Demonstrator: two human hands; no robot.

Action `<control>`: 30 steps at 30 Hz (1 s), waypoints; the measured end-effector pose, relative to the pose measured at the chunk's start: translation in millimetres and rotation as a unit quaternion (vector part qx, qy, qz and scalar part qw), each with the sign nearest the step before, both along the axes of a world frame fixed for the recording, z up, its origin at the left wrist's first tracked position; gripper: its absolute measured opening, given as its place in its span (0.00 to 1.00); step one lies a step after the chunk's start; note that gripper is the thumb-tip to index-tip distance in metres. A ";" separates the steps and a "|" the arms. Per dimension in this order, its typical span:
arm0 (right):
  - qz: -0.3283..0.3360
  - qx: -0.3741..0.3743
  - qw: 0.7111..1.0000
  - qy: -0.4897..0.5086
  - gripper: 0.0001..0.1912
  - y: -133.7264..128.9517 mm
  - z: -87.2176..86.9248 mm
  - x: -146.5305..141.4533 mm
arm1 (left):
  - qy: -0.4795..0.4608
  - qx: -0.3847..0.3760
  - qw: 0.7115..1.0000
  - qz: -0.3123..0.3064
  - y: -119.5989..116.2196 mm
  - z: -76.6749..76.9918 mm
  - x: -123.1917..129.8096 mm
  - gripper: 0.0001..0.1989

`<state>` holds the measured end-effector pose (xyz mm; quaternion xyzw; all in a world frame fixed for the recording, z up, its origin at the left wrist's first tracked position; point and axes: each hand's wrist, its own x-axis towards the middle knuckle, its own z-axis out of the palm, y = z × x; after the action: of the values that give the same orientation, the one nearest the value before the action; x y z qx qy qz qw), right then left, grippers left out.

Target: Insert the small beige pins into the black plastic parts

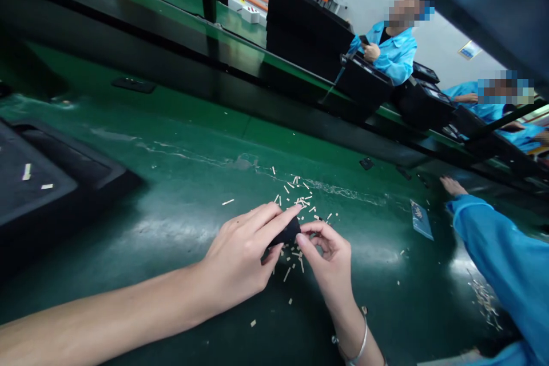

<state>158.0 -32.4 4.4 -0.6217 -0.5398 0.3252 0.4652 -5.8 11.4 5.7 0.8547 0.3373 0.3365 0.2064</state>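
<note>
My left hand (pixel 240 257) and my right hand (pixel 326 257) meet over a green conveyor belt (pixel 180 126). Both pinch a small black piece (pixel 285 233), which is partly hidden by my fingers. Its exact form is hard to make out. Many short pale sticks (pixel 298 203) lie scattered on the belt around and below my hands. A metal bangle (pixel 361 343) circles my right wrist.
A black tray (pixel 38 183) sits at the left. A co-worker's blue sleeve (pixel 501 263) and hand (pixel 452 186) reach in at the right, near a blue packet (pixel 421 220) and a pile of pale strips (pixel 484 300). More blue-clad people (pixel 386 51) sit beyond, behind black trays.
</note>
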 end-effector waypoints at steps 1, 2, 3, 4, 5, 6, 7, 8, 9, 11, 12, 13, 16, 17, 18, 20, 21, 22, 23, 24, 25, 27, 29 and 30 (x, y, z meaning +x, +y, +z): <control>-0.008 -0.007 1.000 -0.005 0.03 0.2 0.1 0.2 | 0.025 0.004 1.000 0.009 -0.8 0.2 -0.3 0.27; -0.013 -0.011 1.000 -0.012 0.03 0.5 0.1 0.3 | 0.049 0.007 0.999 0.016 -1.4 0.4 -0.3 0.27; -0.014 -0.010 1.000 -0.022 0.03 0.8 0.2 0.3 | 0.071 0.011 0.997 0.022 -1.8 0.5 -0.2 0.26; -0.012 -0.004 0.999 -0.037 0.03 1.2 0.3 0.2 | 0.088 0.015 0.996 0.025 -2.1 0.5 0.2 0.26; -0.008 0.004 0.998 -0.056 0.03 1.7 0.4 0.0 | 0.103 0.018 0.994 0.026 -2.2 0.4 0.6 0.25; -0.003 0.013 0.997 -0.079 0.04 2.1 0.5 -0.3 | 0.115 0.023 0.993 0.024 -2.4 0.2 1.2 0.25; 0.003 0.023 0.994 -0.102 0.04 2.4 0.7 -0.6 | 0.125 0.027 0.991 0.022 -2.6 -0.1 1.7 0.25; 0.007 0.031 0.992 -0.126 0.04 2.6 0.9 -1.0 | 0.134 0.031 0.990 0.018 -3.0 -0.5 2.3 0.25; 0.010 0.038 0.988 -0.148 0.04 2.7 1.1 -1.4 | 0.139 0.038 0.989 0.015 -3.5 -1.1 2.8 0.25; 0.012 0.048 0.981 -0.186 0.04 2.2 1.5 -2.5 | 0.147 0.056 0.988 0.011 -4.9 -2.4 3.6 0.25; 0.011 0.052 0.979 -0.198 0.04 1.6 1.6 -3.1 | 0.149 0.068 0.986 0.009 -5.6 -3.1 3.9 0.25; 0.009 0.055 0.977 -0.205 0.05 1.0 1.6 -3.8 | 0.152 0.082 0.985 0.007 -6.3 -3.8 4.1 0.25; -0.012 0.051 0.979 -0.196 0.06 -1.1 0.8 -6.1 | 0.155 0.124 0.980 0.002 -7.5 -5.7 4.2 0.26; -0.023 0.042 0.983 -0.178 0.06 -1.5 0.4 -6.7 | 0.149 0.132 0.980 0.003 -7.6 -6.2 4.1 0.25; -0.036 0.030 0.987 -0.152 0.06 -1.7 -0.1 -7.2 | 0.138 0.137 0.981 0.006 -7.4 -6.7 4.0 0.25; -0.062 -0.003 0.995 -0.078 0.05 -1.3 -0.9 -7.4 | 0.106 0.131 0.986 0.019 -6.9 -7.2 3.8 0.23; -0.073 -0.019 0.997 -0.035 0.04 -0.8 -1.0 -7.1 | 0.090 0.119 0.988 0.029 -6.6 -7.2 3.5 0.22; -0.079 -0.031 0.996 0.005 0.04 0.0 -0.9 -6.5 | 0.075 0.101 0.991 0.038 -6.3 -6.9 3.2 0.21; -0.080 -0.038 0.995 0.043 0.04 0.9 -0.4 -5.5 | 0.063 0.078 0.994 0.045 -5.8 -6.3 2.9 0.21; -0.074 -0.042 0.993 0.082 0.04 1.8 0.3 -4.4 | 0.050 0.049 0.996 0.049 -5.1 -5.2 2.5 0.21; -0.062 -0.042 0.990 0.123 0.05 2.7 1.2 -3.0 | 0.035 0.015 0.998 0.048 -4.2 -3.6 2.2 0.22; -0.031 -0.034 0.978 0.205 0.09 4.1 3.0 0.1 | -0.007 -0.065 0.997 0.034 -1.9 0.7 1.9 0.23; 0.001 -0.036 0.964 0.265 0.11 4.6 3.8 2.9 | -0.056 -0.142 0.988 0.018 0.4 5.4 2.2 0.23; 0.017 -0.043 0.959 0.281 0.11 4.6 3.5 4.1 | -0.075 -0.172 0.982 0.011 1.2 7.3 2.5 0.22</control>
<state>162.1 -27.8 7.9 -0.5157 -0.3834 0.5171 0.5654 -3.3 12.5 13.0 0.7749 0.3831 0.3390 0.3713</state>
